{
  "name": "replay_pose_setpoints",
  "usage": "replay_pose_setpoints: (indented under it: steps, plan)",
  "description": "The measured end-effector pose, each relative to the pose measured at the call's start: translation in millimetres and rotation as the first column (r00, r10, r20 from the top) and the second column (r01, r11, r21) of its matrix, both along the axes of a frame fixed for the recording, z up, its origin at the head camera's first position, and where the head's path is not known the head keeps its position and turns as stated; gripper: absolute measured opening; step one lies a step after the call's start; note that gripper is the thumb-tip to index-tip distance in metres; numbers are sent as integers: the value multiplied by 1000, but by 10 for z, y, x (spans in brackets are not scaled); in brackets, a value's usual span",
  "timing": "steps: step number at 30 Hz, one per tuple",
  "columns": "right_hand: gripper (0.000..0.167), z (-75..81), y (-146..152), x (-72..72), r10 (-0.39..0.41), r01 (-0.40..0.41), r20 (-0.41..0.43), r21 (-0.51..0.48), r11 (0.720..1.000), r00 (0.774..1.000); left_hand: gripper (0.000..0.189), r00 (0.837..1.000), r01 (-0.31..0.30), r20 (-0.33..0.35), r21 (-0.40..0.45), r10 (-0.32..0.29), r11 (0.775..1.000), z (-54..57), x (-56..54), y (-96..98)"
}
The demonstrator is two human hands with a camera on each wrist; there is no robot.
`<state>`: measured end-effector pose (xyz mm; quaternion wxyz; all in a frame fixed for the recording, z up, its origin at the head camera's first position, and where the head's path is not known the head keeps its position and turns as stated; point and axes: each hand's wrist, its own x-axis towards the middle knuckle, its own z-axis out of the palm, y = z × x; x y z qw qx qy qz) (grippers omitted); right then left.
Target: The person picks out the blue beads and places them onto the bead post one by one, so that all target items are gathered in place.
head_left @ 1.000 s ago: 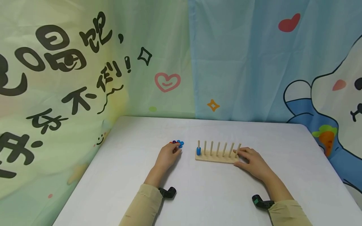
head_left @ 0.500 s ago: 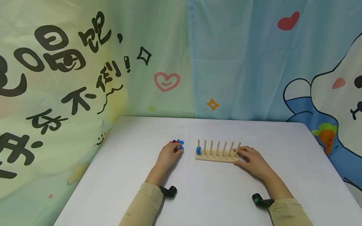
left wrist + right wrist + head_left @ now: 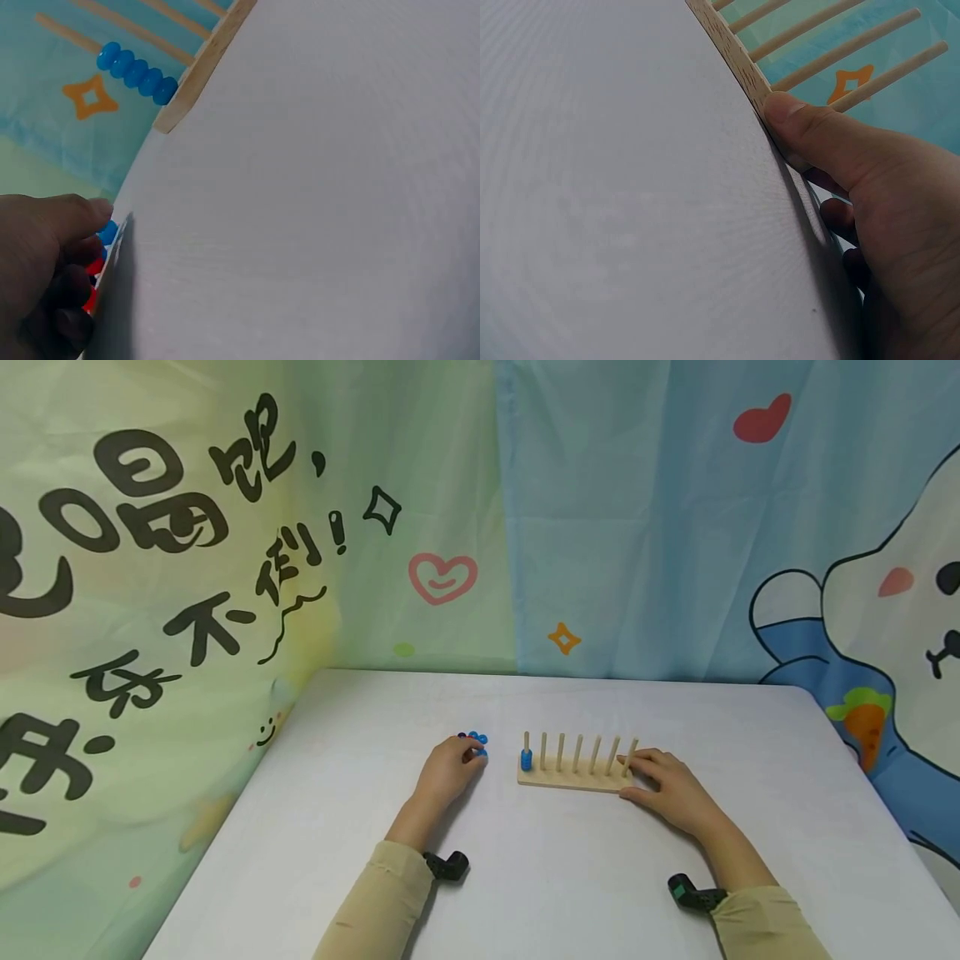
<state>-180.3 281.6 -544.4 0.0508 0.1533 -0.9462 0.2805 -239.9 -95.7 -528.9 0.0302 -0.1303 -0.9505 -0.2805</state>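
While the right grip (image 3: 671,789) holds the pegboard (image 3: 570,778), left grip (image 3: 446,768) blocking some loose beads (image 3: 482,739), hold unclear, curtain (image 3: 607,527) behind.

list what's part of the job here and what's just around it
Part of the job:
pale wooden board with upright pegs, its end held by the right hand
round blue beads stacked on its end peg
loose blue, red and dark beads by the left hand

Just around:
white tabletop
green-and-blue printed curtain
black wrist devices

You are wearing beige sleeves (image 3: 378,902) and facing blue beads (image 3: 136,73), red beads (image 3: 94,267), a pale wooden peg rack (image 3: 570,782), a white counter (image 3: 562,877) and a green-and-blue cartoon-patterned curtain (image 3: 600,527).
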Motion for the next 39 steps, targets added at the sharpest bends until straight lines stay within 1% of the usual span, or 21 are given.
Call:
replay_pose_setpoints:
  steps: [4, 7, 13, 17, 20, 24, 28, 32, 36, 39]
  plan:
    - [56, -8, -1, -2, 0, 0, -4, 1, 1000, 1000, 20, 999, 33, -4, 19, -33, 999, 45, -12, 1]
    - [56, -10, 2, -1, -1, 1, -5, 2, 1000, 1000, 21, 998, 56, 1, 40, -56, 998, 106, -22, 5]
    - [56, 4, 2, 7, -3, 3, -2, -2, 1000, 1000, 23, 995, 98, -35, 62, -96, 993, 301, -46, 28]
    - [56, 9, 5, 5, -1, 1, -2, 1, 1000, 1000, 24, 989, 136, -64, 89, -131, 987, 436, -40, 51]
    - [55, 11, 8, 4, 1, -1, -1, -4, 1000, 1000, 25, 983, 168, -92, 111, -158, 979, 526, -26, 77]
    - [56, 6, 11, 1, 2, -2, -2, -6, 1000, 1000, 26, 974, 209, -122, 130, -193, 969, 616, -16, 126]
    - [55, -6, 14, -5, 6, -6, -9, -3, 1000, 1000, 28, 966, 238, -141, 151, -217, 960, 692, -1, 182]
    - [55, -13, 16, -9, 7, -7, -10, -4, 1000, 1000, 28, 959, 268, -141, 168, -245, 949, 744, 15, 238]
    - [56, -11, 13, -9, 6, -6, -5, -4, 1000, 1000, 28, 950, 303, -133, 167, -283, 938, 756, 25, 292]
    - [56, -6, 10, -7, 4, -4, -3, -3, 1000, 1000, 28, 943, 323, -138, 151, -304, 934, 749, 27, 325]
